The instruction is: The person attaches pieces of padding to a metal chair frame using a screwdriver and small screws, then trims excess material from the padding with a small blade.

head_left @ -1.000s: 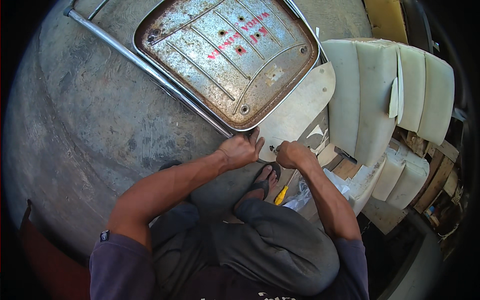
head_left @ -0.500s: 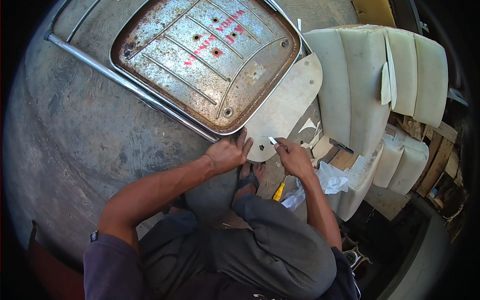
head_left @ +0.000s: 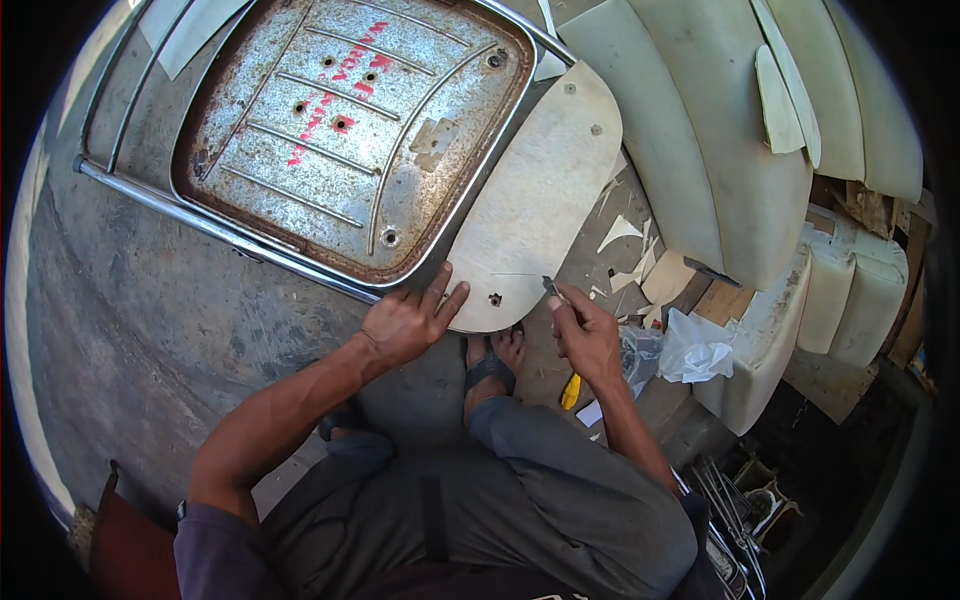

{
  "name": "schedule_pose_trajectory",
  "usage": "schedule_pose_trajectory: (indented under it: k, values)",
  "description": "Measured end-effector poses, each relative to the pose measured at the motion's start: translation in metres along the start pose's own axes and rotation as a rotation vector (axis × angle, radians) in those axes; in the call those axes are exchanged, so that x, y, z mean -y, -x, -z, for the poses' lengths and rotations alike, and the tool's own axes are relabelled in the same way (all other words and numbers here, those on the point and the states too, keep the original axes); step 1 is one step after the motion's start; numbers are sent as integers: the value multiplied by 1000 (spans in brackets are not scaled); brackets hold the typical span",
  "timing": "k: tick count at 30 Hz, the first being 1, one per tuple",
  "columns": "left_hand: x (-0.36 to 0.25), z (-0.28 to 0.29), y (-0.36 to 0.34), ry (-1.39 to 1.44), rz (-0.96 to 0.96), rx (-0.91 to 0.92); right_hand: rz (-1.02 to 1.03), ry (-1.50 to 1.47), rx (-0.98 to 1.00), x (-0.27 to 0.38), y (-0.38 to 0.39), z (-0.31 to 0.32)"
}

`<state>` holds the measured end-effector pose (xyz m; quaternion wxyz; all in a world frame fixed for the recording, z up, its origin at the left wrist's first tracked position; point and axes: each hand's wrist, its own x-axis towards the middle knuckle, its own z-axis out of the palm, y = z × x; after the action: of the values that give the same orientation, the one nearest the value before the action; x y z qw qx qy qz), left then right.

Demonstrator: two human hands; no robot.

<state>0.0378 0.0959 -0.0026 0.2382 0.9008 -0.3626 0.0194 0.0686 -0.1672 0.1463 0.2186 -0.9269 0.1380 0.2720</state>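
A flat off-white board (head_left: 530, 190) with rounded ends lies beside a rusty metal chair seat pan (head_left: 330, 130) set in a chrome tube frame (head_left: 230, 232). Near its closest end the board has a ragged hole (head_left: 495, 299). My left hand (head_left: 405, 318) rests at the board's near left corner, fingers apart and pressing on it. Closed around a slim small tool (head_left: 550, 287) is my right hand (head_left: 585, 335), at the board's right edge. The tool's tip is dark, and a thin line runs leftward from it over the board; its exact kind is unclear.
Pale padded cushions (head_left: 690, 130) stand to the right. Cut scraps (head_left: 620, 232), a crumpled plastic bag (head_left: 695, 345) and a yellow handle (head_left: 571, 391) lie near my right hand. Metal rods (head_left: 735, 510) are at the lower right. My sandalled foot (head_left: 490, 365) is below the board.
The view has shifted, so the seat pan and board sit further left. My left hand stays on the board's corner. My right hand still grips the tool, now turned and nearer the board's right edge.
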Motion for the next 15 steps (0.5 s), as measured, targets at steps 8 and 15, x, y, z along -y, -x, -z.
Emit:
schedule_pose_trajectory:
  k: [8, 15]
  values:
    - [-2, 15, -11, -73, -5, 24, 214, 405, -394, -144, 12, -20]
    - [-5, 18, -9, -49, 12, 40, 198, -136, -178, -130, 11, -39]
